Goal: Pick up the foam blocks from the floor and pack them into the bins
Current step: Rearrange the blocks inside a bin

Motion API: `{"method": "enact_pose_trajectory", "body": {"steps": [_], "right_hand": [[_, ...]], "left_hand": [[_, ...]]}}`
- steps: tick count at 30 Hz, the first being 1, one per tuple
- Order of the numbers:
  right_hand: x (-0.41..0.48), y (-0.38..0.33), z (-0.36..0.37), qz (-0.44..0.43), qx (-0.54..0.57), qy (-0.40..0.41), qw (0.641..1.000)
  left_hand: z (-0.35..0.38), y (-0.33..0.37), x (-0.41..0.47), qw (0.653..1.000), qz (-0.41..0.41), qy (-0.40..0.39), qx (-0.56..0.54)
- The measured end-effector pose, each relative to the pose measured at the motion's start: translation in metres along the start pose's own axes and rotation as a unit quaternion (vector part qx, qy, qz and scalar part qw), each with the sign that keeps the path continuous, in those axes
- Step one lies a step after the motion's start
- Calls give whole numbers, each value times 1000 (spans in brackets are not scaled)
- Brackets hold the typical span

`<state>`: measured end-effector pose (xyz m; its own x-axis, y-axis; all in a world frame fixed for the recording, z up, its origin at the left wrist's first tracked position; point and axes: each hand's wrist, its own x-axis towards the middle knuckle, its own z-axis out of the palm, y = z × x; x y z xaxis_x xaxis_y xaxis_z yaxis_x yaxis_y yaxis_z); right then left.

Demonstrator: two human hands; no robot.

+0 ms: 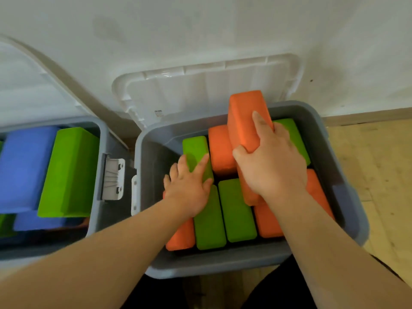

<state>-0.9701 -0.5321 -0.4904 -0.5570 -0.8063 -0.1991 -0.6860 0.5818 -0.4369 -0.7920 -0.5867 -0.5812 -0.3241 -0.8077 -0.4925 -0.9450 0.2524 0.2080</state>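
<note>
My right hand (pixel 273 161) grips a long orange foam block (pixel 245 117), tilted upward over the grey bin (pixel 223 264) in front of me. Inside this bin lie several green and orange blocks side by side. My left hand (pixel 189 186) lies with straight fingers on a green block (pixel 196 150) near the bin's left wall. Two green blocks (pixel 236 210) lie in the front row, with orange blocks at both ends. A second grey bin (pixel 95 197) at the left holds blue blocks (pixel 24 166) and a green block (pixel 69 172).
The right bin's white lid (pixel 200 94) leans open against the white wall. The left bin's lid (pixel 33 85) is also raised. White latches sit between the two bins. Wooden floor shows at the right. My dark-clothed legs are at the bottom edge.
</note>
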Motion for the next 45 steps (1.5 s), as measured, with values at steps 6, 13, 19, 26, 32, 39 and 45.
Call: {"method": "enact_pose_trajectory", "body": {"steps": [6,13,19,26,32,39,45], "right_hand": [[-11,5,-9,-13,33,-26,999],[-44,-30,14,3,498,-62,865],[-27,-25,61,-110,264,-246,926],[-22,-10,92,-123,-120,-185,967],[-11,-15,129,-134,-165,-191,958],[5,-7,147,-134,-135,-92,977],[8,0,160,-147,-187,-72,969]], "left_hand": [[-13,-5,-64,969,32,-43,-241],[-51,-13,-122,762,-34,49,-645],[-80,-49,-127,824,-82,302,-473],[-108,-54,-113,926,-68,341,-147],[-119,-42,-72,968,-31,247,11],[-94,-45,-1,983,-52,169,-55],[-46,-36,39,981,-26,180,-73]]}}
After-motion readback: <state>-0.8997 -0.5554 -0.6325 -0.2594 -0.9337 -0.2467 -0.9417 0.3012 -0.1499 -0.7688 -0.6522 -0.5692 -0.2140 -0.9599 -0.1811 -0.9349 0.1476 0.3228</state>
